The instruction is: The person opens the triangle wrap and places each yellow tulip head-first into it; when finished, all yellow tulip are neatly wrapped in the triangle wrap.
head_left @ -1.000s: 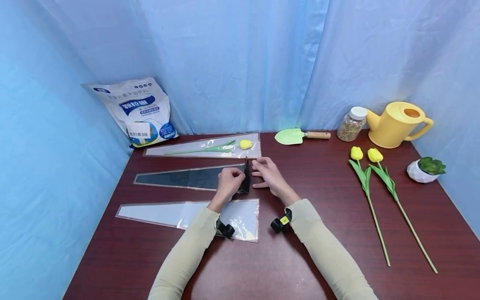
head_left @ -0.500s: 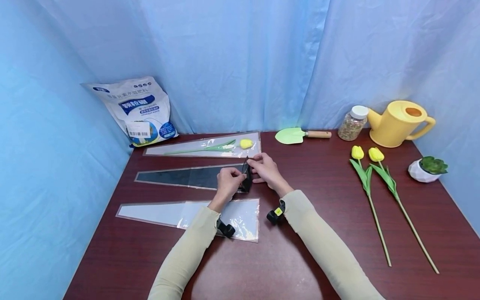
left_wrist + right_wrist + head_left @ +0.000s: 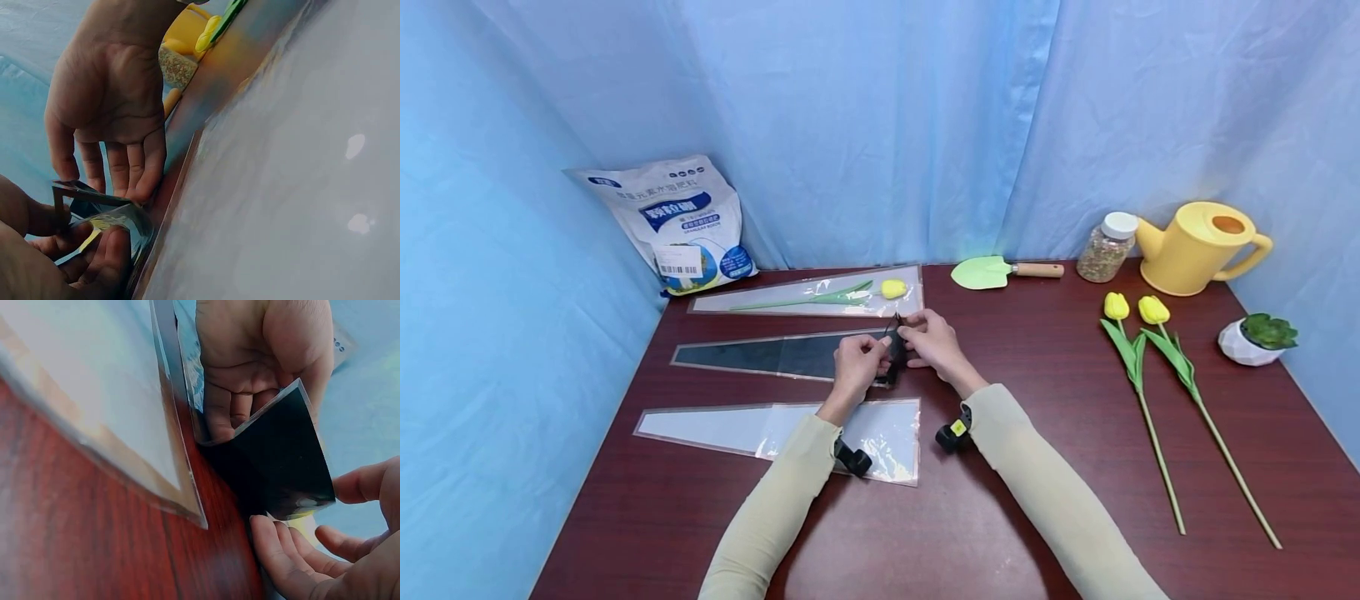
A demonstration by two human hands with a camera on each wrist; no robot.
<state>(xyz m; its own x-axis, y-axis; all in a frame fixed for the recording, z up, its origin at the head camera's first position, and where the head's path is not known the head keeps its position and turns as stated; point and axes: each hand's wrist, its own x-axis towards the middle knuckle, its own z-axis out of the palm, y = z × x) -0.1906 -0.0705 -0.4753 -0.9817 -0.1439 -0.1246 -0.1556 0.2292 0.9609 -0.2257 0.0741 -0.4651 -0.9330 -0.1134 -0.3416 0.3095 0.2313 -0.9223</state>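
A black tapered flower sleeve [image 3: 752, 357] with a clear border lies mid-left on the table, its wide right end bent upward. My left hand [image 3: 854, 367] pinches the raised end between thumb and fingers. Opposite it, my right hand [image 3: 936, 346] holds the far corner of the same end, thumb at the edge. In the right wrist view the raised black flap [image 3: 281, 450] stands between both hands. From the left wrist side, the layers at the sleeve's mouth [image 3: 94, 199] look parted. Several fingertips are hidden behind the film.
White sleeves lie in front [image 3: 715, 425] and behind; the rear one holds a yellow tulip [image 3: 892, 289]. Two tulips [image 3: 1150, 375] lie right. Along the back stand a fertiliser bag [image 3: 677, 225], trowel [image 3: 981, 272], jar [image 3: 1105, 250] and watering can [image 3: 1191, 250]; a potted succulent [image 3: 1251, 343] sits far right.
My right hand has come in leftward from beside the sleeve and now grips its raised end. My left hand keeps its pinch, its fingertips slightly higher on the flap.
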